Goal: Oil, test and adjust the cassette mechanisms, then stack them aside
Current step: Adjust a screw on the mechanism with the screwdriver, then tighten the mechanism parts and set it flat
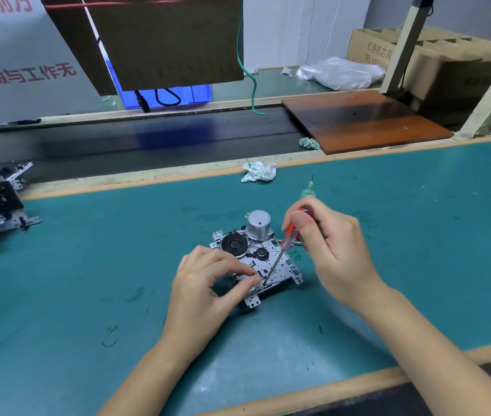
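On green mat (88, 265), left hand (205, 292) pinching cassette mechanism (256, 259), right hand (331, 244) gripping screwdriver (286, 240) tilted down

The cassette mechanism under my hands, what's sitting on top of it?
On the cassette mechanism: a silver motor, a black flywheel and the screwdriver tip. The left hand covers its near-left corner.

L hand (205, 283): fingers curled, thumb and forefinger pinched, wrist low. R hand (328, 244): fist-like grip, fingers wrapped, forearm angled in from lower right.

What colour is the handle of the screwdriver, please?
Translucent red-orange screwdriver handle, gripped by the right hand; head view.
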### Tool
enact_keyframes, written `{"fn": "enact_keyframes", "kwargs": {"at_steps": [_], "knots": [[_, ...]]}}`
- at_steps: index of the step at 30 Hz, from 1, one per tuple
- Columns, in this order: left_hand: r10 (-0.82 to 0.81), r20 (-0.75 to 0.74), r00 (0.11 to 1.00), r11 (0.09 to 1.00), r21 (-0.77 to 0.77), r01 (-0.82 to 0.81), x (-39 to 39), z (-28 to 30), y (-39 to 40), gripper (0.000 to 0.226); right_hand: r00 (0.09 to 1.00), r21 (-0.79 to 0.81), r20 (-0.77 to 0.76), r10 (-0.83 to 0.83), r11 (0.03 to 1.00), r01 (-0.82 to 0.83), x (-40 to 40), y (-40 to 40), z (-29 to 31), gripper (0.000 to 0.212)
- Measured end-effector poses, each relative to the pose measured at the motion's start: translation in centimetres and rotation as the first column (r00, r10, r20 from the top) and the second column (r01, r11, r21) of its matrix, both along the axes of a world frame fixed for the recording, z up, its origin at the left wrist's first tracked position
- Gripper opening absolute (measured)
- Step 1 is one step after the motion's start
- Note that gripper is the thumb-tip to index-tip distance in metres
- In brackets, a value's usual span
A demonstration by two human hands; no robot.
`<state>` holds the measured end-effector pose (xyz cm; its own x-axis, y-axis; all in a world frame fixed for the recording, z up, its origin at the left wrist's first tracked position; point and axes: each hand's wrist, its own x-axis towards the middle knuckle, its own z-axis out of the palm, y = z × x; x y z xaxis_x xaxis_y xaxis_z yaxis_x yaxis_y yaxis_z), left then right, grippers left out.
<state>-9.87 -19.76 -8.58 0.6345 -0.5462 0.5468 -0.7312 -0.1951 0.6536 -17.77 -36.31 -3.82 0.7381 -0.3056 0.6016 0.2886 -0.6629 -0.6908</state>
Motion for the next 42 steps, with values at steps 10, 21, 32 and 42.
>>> {"fn": "enact_keyframes", "kwargs": {"at_steps": [10, 21, 32, 42], "knots": [[-0.032, -0.013, 0.999, 0.999, -0.003, 0.032, 0.01, 0.02, 0.06, 0.017, 1.0, 0.031, 0.001, 0.02, 0.999, -0.02, 0.28, 0.22, 0.09, 0.03], [-0.024, -0.04, 0.999, 1.0, 0.014, 0.025, -0.07, 0.15, 0.0, 0.023, 1.0, 0.04, 0.0, 0.013, 0.999, -0.013, 0.12, 0.18, 0.16, 0.027], [-0.021, -0.04, 0.999, 1.0, 0.011, 0.022, -0.06, 0.15, 0.02, 0.02, 1.0, 0.012, 0.018, -0.002, 1.0, 0.001, 0.18, 0.16, 0.14, 0.027], [-0.023, -0.045, 0.999, 1.0, 0.016, 0.024, -0.05, 0.07, 0.02, 0.021, 1.0, 0.024, 0.009, 0.014, 1.0, -0.014, -0.06, 0.12, 0.08, 0.026]]}}
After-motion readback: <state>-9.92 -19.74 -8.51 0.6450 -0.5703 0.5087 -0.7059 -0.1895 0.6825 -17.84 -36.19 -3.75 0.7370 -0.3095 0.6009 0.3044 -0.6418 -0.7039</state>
